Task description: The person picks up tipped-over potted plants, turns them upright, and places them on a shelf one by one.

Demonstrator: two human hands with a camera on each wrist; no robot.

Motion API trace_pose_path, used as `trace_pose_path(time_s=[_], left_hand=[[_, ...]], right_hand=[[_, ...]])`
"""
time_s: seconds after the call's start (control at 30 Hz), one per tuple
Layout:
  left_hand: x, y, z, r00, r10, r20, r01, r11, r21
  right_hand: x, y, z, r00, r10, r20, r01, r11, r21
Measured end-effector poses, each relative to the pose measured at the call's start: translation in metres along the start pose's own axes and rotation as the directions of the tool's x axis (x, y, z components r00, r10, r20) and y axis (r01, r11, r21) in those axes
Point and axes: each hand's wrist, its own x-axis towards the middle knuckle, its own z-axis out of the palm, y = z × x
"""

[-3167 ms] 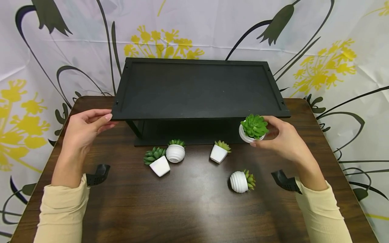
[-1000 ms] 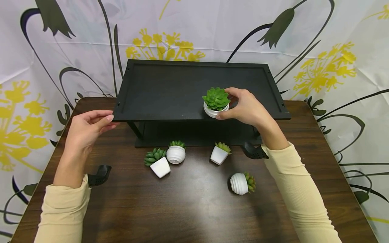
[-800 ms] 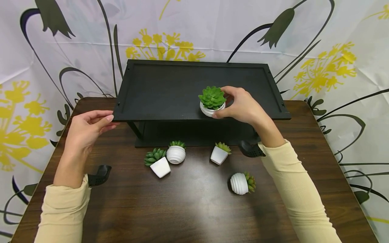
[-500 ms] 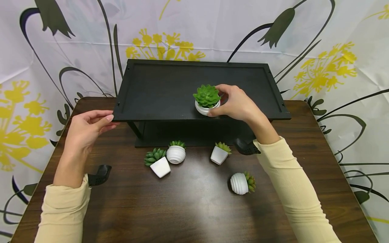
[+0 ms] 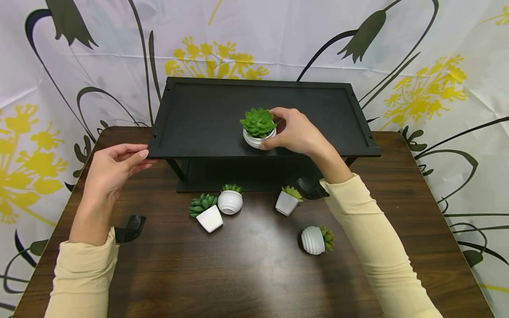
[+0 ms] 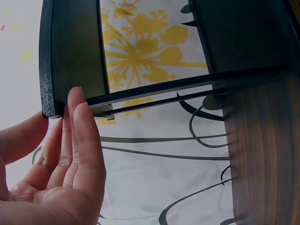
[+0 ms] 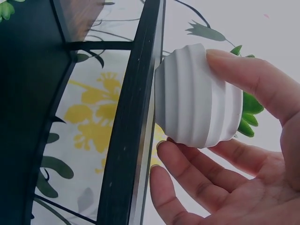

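Observation:
My right hand (image 5: 297, 133) grips a potted succulent (image 5: 258, 123) with bright green leaves, thumb and fingers around its white pot. It is upright by the front edge of the black shelf's (image 5: 191, 117) top board. In the right wrist view the ribbed pot (image 7: 194, 98) is close to the board's edge; I cannot tell if its base touches. At the shelf's front left corner, my left hand (image 5: 111, 170) pinches the board, thumb above and fingers below. The left wrist view has these fingers (image 6: 86, 140) against the board's underside.
Several more small succulents lie tipped on the brown table (image 5: 238, 274): a dark green one (image 5: 210, 218), a round-potted one (image 5: 229, 202), a pale one (image 5: 286, 203) and a ribbed-pot one (image 5: 313, 240). A floral curtain (image 5: 278, 35) hangs behind.
The right hand has carried the succulent leftward from beyond the shelf's front right, over the top board and slightly toward the back. The left hand keeps its hold on the corner.

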Motion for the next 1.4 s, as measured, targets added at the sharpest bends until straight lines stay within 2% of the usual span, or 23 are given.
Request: trace_pose_path(time_s=[0.37, 0.63, 0.73, 0.83, 1.0, 1.23, 1.37, 1.4], left_hand=[[-0.001, -0.001, 0.000, 1.000, 0.009, 0.001, -0.009, 0.998, -0.058], [-0.002, 0.000, 0.003, 1.000, 0.021, -0.018, -0.021, 0.999, 0.045], [-0.001, 0.000, 0.003, 1.000, 0.021, -0.020, -0.020, 0.998, 0.054], [-0.001, 0.000, 0.002, 1.000, 0.016, -0.013, -0.016, 1.000, 0.013], [-0.001, 0.000, -0.001, 1.000, -0.005, 0.011, 0.006, 0.995, -0.104], [-0.002, 0.001, 0.000, 1.000, -0.002, -0.003, 0.002, 0.999, -0.042], [-0.002, 0.001, 0.000, 1.000, -0.006, 0.009, 0.006, 0.996, -0.091], [-0.002, 0.001, 0.000, 1.000, -0.003, 0.005, 0.003, 0.998, -0.069]], right_hand=[[0.012, -0.008, 0.010, 1.000, -0.008, 0.017, 0.008, 1.000, 0.016], [0.020, -0.011, 0.018, 0.999, -0.027, 0.024, 0.026, 0.999, 0.039], [0.023, -0.012, 0.020, 0.999, -0.026, 0.032, 0.025, 0.999, 0.036], [0.026, -0.014, 0.023, 0.999, -0.032, 0.036, 0.031, 0.999, 0.040], [0.030, -0.018, 0.027, 0.998, -0.045, 0.045, 0.043, 0.998, 0.054], [0.035, -0.024, 0.033, 0.996, -0.063, 0.061, 0.059, 0.996, 0.066], [0.038, -0.027, 0.036, 0.996, -0.066, 0.066, 0.061, 0.996, 0.065], [0.039, -0.028, 0.036, 0.996, -0.065, 0.069, 0.060, 0.996, 0.064]])
